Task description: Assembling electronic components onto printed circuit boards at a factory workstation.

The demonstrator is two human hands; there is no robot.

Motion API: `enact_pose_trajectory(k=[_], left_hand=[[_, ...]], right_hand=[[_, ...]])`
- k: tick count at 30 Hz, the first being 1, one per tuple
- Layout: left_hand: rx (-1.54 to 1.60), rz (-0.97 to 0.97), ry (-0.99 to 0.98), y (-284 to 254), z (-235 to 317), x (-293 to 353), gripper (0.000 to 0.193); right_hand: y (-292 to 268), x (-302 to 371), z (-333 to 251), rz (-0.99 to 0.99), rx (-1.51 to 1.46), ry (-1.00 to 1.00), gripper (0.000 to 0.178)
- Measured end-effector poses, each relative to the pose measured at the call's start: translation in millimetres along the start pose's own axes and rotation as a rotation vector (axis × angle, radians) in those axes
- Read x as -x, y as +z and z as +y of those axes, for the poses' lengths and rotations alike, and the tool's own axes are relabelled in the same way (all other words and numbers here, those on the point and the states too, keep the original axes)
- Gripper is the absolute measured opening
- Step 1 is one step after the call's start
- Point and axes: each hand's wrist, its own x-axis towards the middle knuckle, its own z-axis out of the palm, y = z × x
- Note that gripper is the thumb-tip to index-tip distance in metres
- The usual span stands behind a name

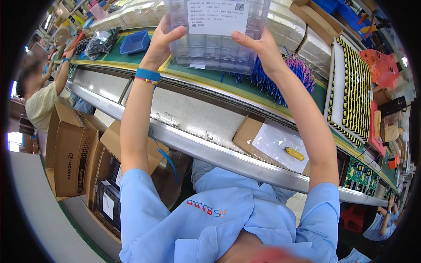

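Note:
A clear plastic compartment tray [215, 49], possibly a stack of them, is held up at the top middle, over the far side of the bench. A white printed label [217, 17] faces me on it. My left hand [163, 41] grips its left edge, thumb on the near face and a blue band at the wrist. On the opposite edge, my right hand [263, 46] holds it the same way. The fingers behind the tray are mostly hidden. Below and right of the tray, a bundle of blue and pink wires [285, 81] lies on the green bench surface.
A blue bin [134, 42] and bagged dark parts [101, 43] lie at the left. Right, a white board [337, 83] carries rows of yellow-black parts. A cardboard tray [245, 131] sits nearer. Open cartons [70, 153] stand lower left. A person [44, 96] works at far left.

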Motion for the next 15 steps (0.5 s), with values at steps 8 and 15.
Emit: enact_pose_trajectory(k=[8, 15], left_hand=[[-0.238, -0.006, 0.084, 20, 31, 36, 0.097], [-0.187, -0.014, 0.120, 72, 40, 60, 0.095]], right_hand=[[14, 12, -13, 0.061, -0.055, -0.138, 0.095], [-19, 57, -58, 0.009, -0.011, -0.078, 0.101]])
